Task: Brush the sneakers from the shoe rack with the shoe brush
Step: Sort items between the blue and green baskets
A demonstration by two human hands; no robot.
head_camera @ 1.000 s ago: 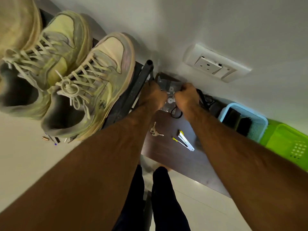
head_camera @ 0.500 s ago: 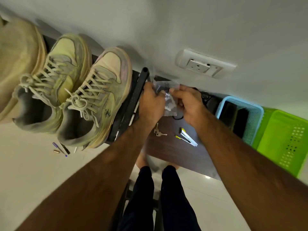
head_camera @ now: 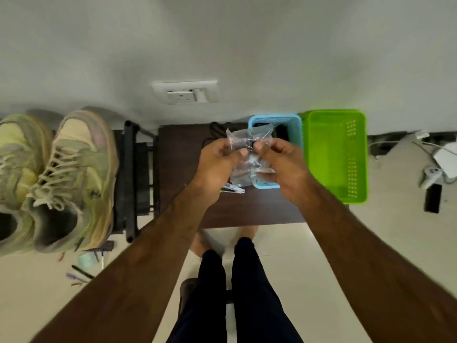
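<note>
A crumpled clear plastic bag (head_camera: 248, 136) was pinched between both hands above the dark brown table (head_camera: 247, 211). The left hand (head_camera: 217, 167) was closed by thumb and curled fingers on the bag's left part, and the right hand (head_camera: 282, 164) on its right part, with the thumbs nearly meeting. What lay inside the bag could not be made out; only something small and dark was seen through the film. The blue basket (head_camera: 298, 134) behind was largely covered by bag and hands, and its contents were hidden. The pair of sneakers (head_camera: 81, 174) was seen on the black metal rack (head_camera: 131, 179) at the left, well apart from the hands, with the left shoe cut off by the frame edge. Their pale, suede-like uppers were grubby and their laces loose. A green perforated plastic basket (head_camera: 333, 154) was set just right of the blue one.
</note>
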